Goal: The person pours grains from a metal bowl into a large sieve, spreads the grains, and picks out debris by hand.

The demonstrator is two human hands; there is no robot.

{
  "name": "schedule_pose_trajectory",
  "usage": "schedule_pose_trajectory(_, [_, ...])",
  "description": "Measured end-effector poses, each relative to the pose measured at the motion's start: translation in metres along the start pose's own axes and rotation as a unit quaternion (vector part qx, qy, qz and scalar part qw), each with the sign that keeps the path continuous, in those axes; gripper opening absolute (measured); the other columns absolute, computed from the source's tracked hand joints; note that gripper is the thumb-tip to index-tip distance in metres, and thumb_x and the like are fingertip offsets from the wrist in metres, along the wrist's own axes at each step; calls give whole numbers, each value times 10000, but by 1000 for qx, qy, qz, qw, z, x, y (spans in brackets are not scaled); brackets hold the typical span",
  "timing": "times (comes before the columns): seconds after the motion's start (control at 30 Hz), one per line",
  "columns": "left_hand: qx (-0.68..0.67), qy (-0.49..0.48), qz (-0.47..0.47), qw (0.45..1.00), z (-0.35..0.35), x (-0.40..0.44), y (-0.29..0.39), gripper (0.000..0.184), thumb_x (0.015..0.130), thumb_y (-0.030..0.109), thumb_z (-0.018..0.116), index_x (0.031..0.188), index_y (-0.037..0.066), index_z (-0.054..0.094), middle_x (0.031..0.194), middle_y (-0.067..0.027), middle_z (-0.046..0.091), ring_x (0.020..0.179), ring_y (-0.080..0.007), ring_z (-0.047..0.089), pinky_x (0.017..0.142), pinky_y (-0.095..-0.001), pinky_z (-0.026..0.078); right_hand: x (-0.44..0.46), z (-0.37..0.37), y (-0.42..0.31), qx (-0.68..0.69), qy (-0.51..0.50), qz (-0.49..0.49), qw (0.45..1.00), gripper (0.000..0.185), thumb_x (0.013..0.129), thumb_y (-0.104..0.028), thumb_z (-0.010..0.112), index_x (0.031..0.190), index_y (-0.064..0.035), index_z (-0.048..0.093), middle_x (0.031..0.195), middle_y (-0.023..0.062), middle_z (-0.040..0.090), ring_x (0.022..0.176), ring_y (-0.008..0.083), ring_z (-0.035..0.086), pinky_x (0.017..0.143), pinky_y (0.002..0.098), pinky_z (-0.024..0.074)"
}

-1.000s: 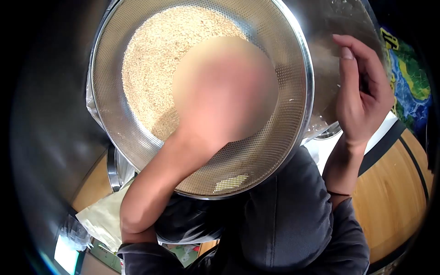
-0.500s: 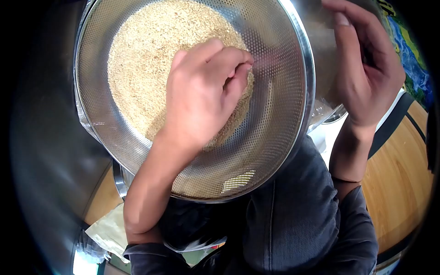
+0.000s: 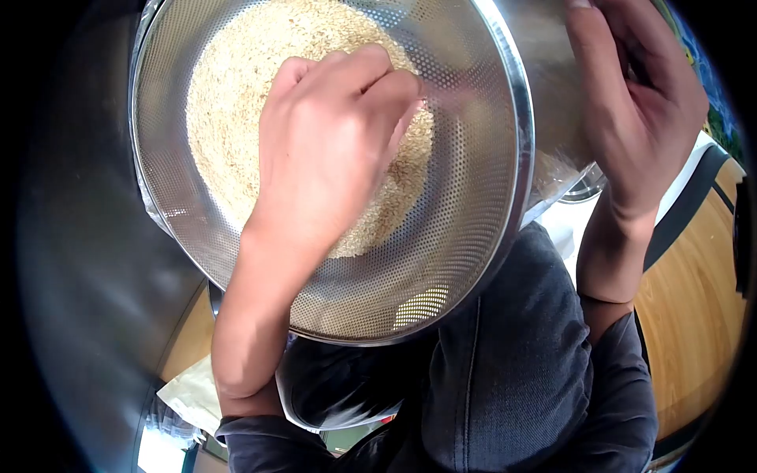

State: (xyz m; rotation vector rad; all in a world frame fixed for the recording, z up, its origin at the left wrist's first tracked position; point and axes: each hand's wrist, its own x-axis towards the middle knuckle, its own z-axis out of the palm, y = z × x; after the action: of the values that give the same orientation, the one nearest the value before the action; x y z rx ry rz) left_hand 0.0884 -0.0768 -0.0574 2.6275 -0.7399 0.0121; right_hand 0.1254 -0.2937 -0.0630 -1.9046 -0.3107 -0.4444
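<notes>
A perforated metal colander (image 3: 473, 189) sits above my lap, holding a mound of small pale-golden grains (image 3: 229, 118). My left hand (image 3: 331, 134) is over the mound with its fingers curled and thumb and forefinger pinched together. Whatever lies in that pinch is hidden. Right of the rim, my right hand (image 3: 643, 110) is curled, with thumb and fingers drawn together beside a shiny grey surface. Its fingertips run off the top of the view, and I cannot make out what they hold.
Clear plastic (image 3: 556, 185) shows beside the colander's right rim. Dark-jeaned legs (image 3: 505, 355) are below it. A wooden surface with dark edging (image 3: 686, 315) stands at right, and a large dark surface (image 3: 87, 236) at left. A pale cloth or sheet (image 3: 193, 394) lies lower left.
My left hand has shifted slightly left and up over the grains, still pinched. My right hand has moved a little up and right, taking its fingertips out of view.
</notes>
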Motion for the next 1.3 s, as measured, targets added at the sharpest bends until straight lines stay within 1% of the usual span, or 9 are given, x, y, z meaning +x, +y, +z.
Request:
schedule_pose_trajectory(0.17, [25,-42,11,999,-5,9,7,135,835,102,780,942,62,708,770,-47,581,662,-238,595,698,-357,420,3,-9,4,90,-29,121,988,181,937,120,565,1043,52,694,735,-35,572,625,3,456,551,172,309])
schedule_pose_trajectory(0.27, [29,-76,-11,997,-5,12,10,109,815,95,732,921,86,710,780,-76,636,746,-268,656,734,-399,491,1,-13,11,67,-47,68,994,164,934,109,580,1023,41,700,729,-49,567,613,-3,447,542,173,305])
schedule_pose_trajectory(0.37, [-4,-91,-27,995,-5,15,10,128,810,93,732,930,66,698,756,-84,621,729,-271,651,742,-409,492,6,-13,1,44,-65,112,991,153,929,99,592,1006,32,706,716,-55,564,598,-6,441,529,174,301])
schedule_pose_trajectory(0.47, [-46,-97,-46,993,-2,16,10,123,811,80,720,926,56,683,747,-87,614,711,-266,646,726,-406,474,0,-5,5,-17,1,1,1000,149,920,92,600,990,24,712,707,-46,571,592,-2,446,524,175,305])
schedule_pose_trajectory(0.87, [-145,-75,-137,977,-2,13,11,102,821,69,741,892,78,669,735,-57,607,693,-242,635,699,-397,444,12,-16,-17,-95,-38,-24,994,126,868,64,643,947,6,721,703,7,626,535,42,483,487,209,328])
schedule_pose_trajectory(0.9, [-141,-75,-139,977,-2,12,11,102,821,69,741,892,78,669,735,-57,607,693,-242,635,699,-397,444,12,-13,-19,-174,-40,-42,983,127,870,68,639,947,7,720,706,6,626,540,43,487,490,210,330])
schedule_pose_trajectory(0.97, [-117,-62,-97,986,-2,11,6,113,821,89,771,894,96,686,745,-30,612,706,-213,637,704,-374,425,8,-9,-15,-247,-41,-62,966,128,871,72,636,946,9,718,709,4,627,545,44,491,492,210,333])
schedule_pose_trajectory(1.07, [-46,-38,-27,998,-4,11,5,101,825,111,777,890,117,700,745,-5,606,723,-188,637,717,-353,406,0,-10,3,-54,12,-34,998,136,872,84,625,948,15,716,715,6,627,561,44,498,500,211,337])
schedule_pose_trajectory(1.3, [-10,-37,19,999,-3,10,0,133,820,77,799,917,88,708,769,-3,615,658,-173,600,703,-319,382,1,-7,-3,-90,3,-41,995,127,876,80,619,954,36,709,726,28,634,605,67,534,539,221,380])
